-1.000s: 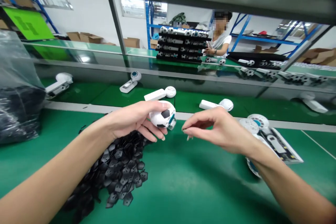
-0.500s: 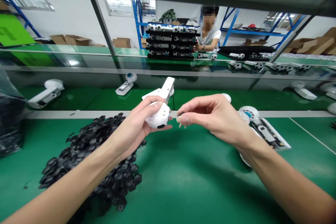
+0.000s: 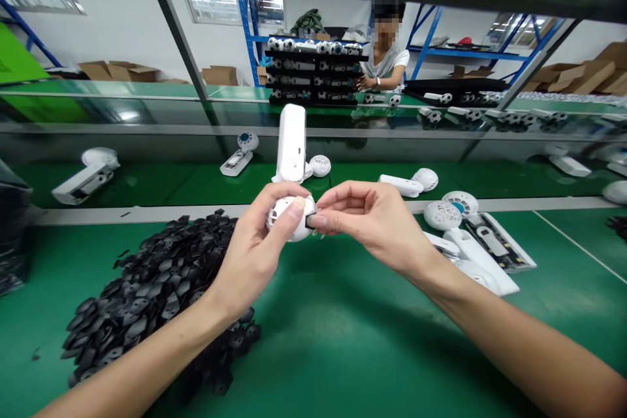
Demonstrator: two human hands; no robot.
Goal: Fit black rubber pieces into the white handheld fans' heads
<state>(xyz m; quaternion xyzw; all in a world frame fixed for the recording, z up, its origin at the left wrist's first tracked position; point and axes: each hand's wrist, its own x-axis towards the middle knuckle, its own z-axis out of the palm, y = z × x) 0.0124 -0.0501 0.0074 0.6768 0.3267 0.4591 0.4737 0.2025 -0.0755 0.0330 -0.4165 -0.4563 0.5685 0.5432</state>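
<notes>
My left hand [image 3: 264, 235] grips a white ball-shaped housing [image 3: 281, 212] with slots in its surface, thumb lying across the front. A long white body [image 3: 292, 144] rises upright behind the ball and appears joined to it. Between the thumb and fingers of my right hand [image 3: 365, 215] is a small black plastic piece [image 3: 310, 220], held against the right side of the ball. Whether it sits in a recess there is hidden by the fingertips. To the left, partly behind my left forearm, lies a large pile of black pentagon-shaped pieces [image 3: 161, 281].
White housings with round heads [image 3: 443, 214] and an opened body [image 3: 499, 241] lie on the right of the green table. More units [image 3: 85, 176] rest on the belt beyond. A co-worker [image 3: 386, 62] stands across, beside stacked black trays [image 3: 316, 72]. A dark plastic bag [image 3: 12, 235] is at far left.
The black piece in my right hand has moved left onto the ball. My left hand has turned the ball, and its white body now stands more upright.
</notes>
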